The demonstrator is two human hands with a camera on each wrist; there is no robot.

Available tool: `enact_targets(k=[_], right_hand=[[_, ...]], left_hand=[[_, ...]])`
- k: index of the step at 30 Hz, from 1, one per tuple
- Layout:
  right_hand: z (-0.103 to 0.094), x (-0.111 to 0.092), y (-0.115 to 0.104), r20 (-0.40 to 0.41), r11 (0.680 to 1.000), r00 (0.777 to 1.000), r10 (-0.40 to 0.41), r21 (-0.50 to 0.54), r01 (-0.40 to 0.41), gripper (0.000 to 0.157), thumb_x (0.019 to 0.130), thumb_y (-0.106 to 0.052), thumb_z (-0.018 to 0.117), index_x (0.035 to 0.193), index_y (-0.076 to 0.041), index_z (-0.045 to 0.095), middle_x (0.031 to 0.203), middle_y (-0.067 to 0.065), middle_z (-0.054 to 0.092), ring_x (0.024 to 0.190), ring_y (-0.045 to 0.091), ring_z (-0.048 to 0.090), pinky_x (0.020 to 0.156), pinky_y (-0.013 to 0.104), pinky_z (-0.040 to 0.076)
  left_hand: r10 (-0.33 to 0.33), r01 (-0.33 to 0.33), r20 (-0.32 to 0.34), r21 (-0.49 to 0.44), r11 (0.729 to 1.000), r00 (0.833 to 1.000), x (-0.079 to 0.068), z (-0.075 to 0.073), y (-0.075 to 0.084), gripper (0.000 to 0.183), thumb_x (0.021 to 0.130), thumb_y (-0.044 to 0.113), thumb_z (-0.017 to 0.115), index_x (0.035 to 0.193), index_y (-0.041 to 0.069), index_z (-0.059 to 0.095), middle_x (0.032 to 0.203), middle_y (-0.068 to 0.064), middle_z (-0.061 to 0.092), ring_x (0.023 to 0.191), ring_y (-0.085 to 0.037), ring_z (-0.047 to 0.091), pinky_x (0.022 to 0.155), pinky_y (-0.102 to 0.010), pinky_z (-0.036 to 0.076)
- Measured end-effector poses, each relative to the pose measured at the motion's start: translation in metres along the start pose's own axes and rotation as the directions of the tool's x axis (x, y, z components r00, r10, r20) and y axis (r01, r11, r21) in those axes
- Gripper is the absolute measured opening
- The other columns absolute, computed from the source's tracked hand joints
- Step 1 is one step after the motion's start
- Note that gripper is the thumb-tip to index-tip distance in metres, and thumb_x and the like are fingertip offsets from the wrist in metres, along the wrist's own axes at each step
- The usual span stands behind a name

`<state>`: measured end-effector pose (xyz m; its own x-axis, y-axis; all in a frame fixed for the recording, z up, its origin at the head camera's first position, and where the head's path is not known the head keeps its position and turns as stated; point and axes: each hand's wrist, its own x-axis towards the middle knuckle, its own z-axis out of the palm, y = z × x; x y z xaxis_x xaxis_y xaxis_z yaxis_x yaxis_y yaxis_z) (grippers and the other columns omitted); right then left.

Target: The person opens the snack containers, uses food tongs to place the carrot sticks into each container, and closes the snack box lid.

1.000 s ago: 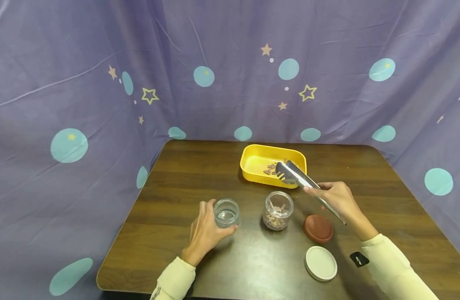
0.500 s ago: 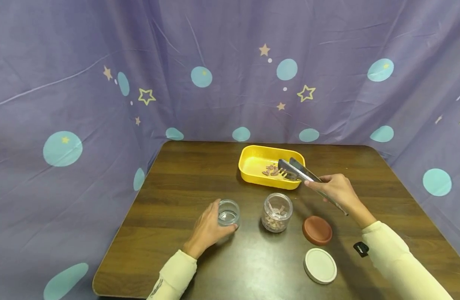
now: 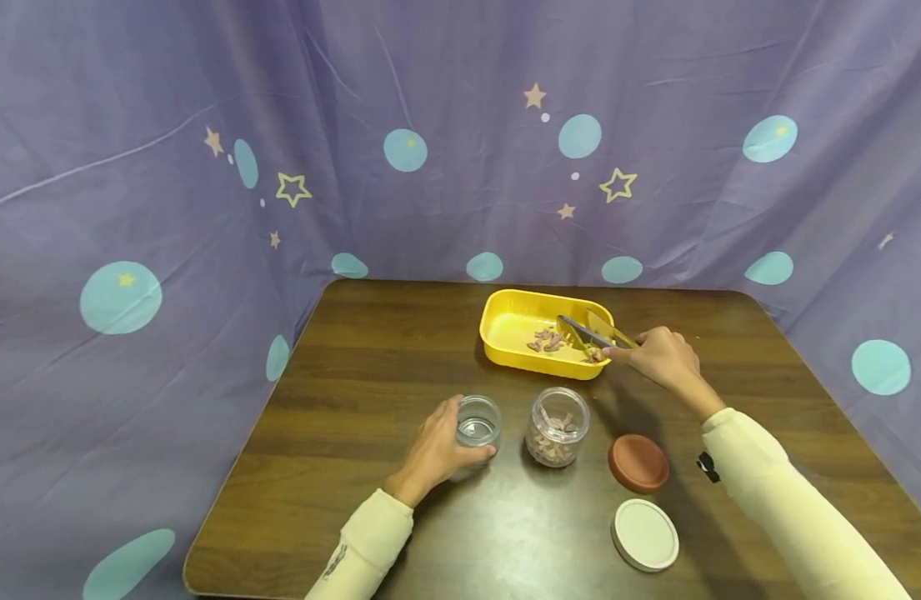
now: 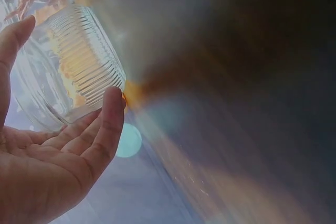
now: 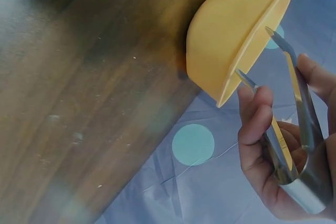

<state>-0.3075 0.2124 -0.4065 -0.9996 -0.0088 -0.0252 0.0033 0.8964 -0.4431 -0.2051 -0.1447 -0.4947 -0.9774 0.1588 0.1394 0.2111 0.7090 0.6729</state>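
My left hand (image 3: 433,450) holds a small clear glass jar (image 3: 478,421), thumb on its near side and fingers on its far side. In the left wrist view the jar's ribbed wall (image 4: 84,59) shows between thumb and fingers. My right hand (image 3: 664,360) grips metal tongs (image 5: 306,114) with their arms spread. The tongs' tips reach inside the yellow tray (image 3: 531,362), over its right part. Small brownish pieces (image 3: 546,340) lie in the tray, more of them near the tongs. A second clear jar (image 3: 556,433), partly filled with similar pieces, stands uncovered right of the held jar.
A reddish-brown round lid (image 3: 638,463) and a cream round lid (image 3: 645,535) lie on the wooden table (image 3: 340,375), right of the filled jar. A purple curtain (image 3: 460,167) with stars and dots hangs behind the table.
The right hand has moved forward, and the tongs have gone lower into the right part of the tray. My left hand has shifted right with the glass jar, closer to the filled one.
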Motion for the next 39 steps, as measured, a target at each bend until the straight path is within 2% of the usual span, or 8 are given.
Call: enact_targets(k=[4,7,15,20,25,32,36,39], right_hand=[[0.002,0.01,-0.007,0.002,0.999,1.0,0.014,-0.046,-0.013,0.063,0.078,-0.071,0.072,0.058,-0.018,0.043,0.057,-0.005,0.034,0.06,0.017,0.04,0.049,0.032,0.032],[0.005,0.017,-0.01,0.012,0.997,0.999,0.031,-0.075,-0.03,0.063,0.08,-0.066,0.073,0.057,-0.019,0.037,0.06,-0.003,0.033,0.062,0.02,0.042,0.051,0.034,0.035],[0.019,0.031,-0.02,0.046,0.991,0.998,0.041,-0.127,-0.034,0.058,0.082,-0.058,0.076,0.063,-0.014,0.044,0.068,0.006,0.045,0.068,0.027,0.051,0.056,0.039,0.042],[0.025,0.037,-0.029,0.06,0.984,0.997,0.048,-0.172,-0.037,0.055,0.082,-0.055,0.077,0.079,-0.004,0.059,0.078,0.015,0.058,0.074,0.031,0.057,0.059,0.042,0.046],[0.03,0.042,-0.04,0.093,0.983,0.994,0.053,-0.179,-0.035,0.068,0.084,-0.057,0.074,0.105,0.006,0.063,0.101,0.027,0.065,0.092,0.043,0.065,0.068,0.05,0.052],[0.033,0.044,-0.055,0.129,0.99,0.991,0.02,-0.143,-0.001,0.053,0.085,-0.057,0.073,0.078,-0.007,0.058,0.082,0.013,0.057,0.078,0.03,0.058,0.062,0.04,0.046],[0.031,0.042,-0.06,0.121,0.99,0.992,0.023,-0.138,-0.007,0.053,0.083,-0.059,0.074,0.078,-0.01,0.056,0.087,0.014,0.057,0.08,0.03,0.057,0.062,0.041,0.046],[0.029,0.04,-0.062,0.116,0.987,0.993,0.036,-0.158,-0.017,0.055,0.082,-0.06,0.076,0.073,-0.01,0.052,0.083,0.012,0.055,0.078,0.029,0.056,0.061,0.04,0.045]], left_hand=[[0.004,-0.004,0.012,0.0,1.0,1.0,0.001,0.001,0.001,0.095,0.07,0.037,0.092,0.142,-0.005,0.045,0.134,-0.022,0.06,0.118,-0.04,0.061,0.101,-0.053,0.051],[0.0,0.0,0.019,0.0,1.0,1.0,0.0,0.003,0.002,0.095,0.07,0.036,0.092,0.142,-0.006,0.045,0.133,-0.023,0.06,0.117,-0.04,0.062,0.1,-0.053,0.051],[-0.007,0.006,0.016,0.007,1.0,1.0,-0.004,0.006,0.002,0.096,0.069,0.036,0.093,0.141,-0.007,0.046,0.134,-0.024,0.06,0.117,-0.041,0.062,0.1,-0.053,0.052],[-0.006,0.006,0.009,0.015,1.0,1.0,-0.004,0.007,0.002,0.096,0.069,0.035,0.093,0.141,-0.007,0.046,0.133,-0.024,0.06,0.116,-0.041,0.063,0.099,-0.052,0.053],[0.008,-0.008,-0.005,0.036,0.999,1.0,-0.006,0.007,0.002,0.094,0.069,0.036,0.093,0.14,-0.006,0.047,0.131,-0.023,0.062,0.113,-0.04,0.064,0.097,-0.051,0.054],[0.019,-0.018,-0.032,0.042,0.999,0.999,-0.007,0.004,0.0,0.094,0.068,0.036,0.094,0.139,-0.005,0.048,0.128,-0.021,0.063,0.11,-0.037,0.066,0.094,-0.049,0.055],[0.03,-0.028,-0.032,0.05,0.998,0.999,-0.006,0.001,0.001,0.094,0.068,0.036,0.093,0.139,-0.006,0.048,0.127,-0.022,0.064,0.11,-0.037,0.066,0.094,-0.049,0.055],[0.054,-0.052,-0.032,0.051,0.997,0.998,-0.004,0.0,0.002,0.093,0.068,0.036,0.093,0.138,-0.006,0.048,0.126,-0.023,0.064,0.108,-0.037,0.066,0.093,-0.049,0.056]])
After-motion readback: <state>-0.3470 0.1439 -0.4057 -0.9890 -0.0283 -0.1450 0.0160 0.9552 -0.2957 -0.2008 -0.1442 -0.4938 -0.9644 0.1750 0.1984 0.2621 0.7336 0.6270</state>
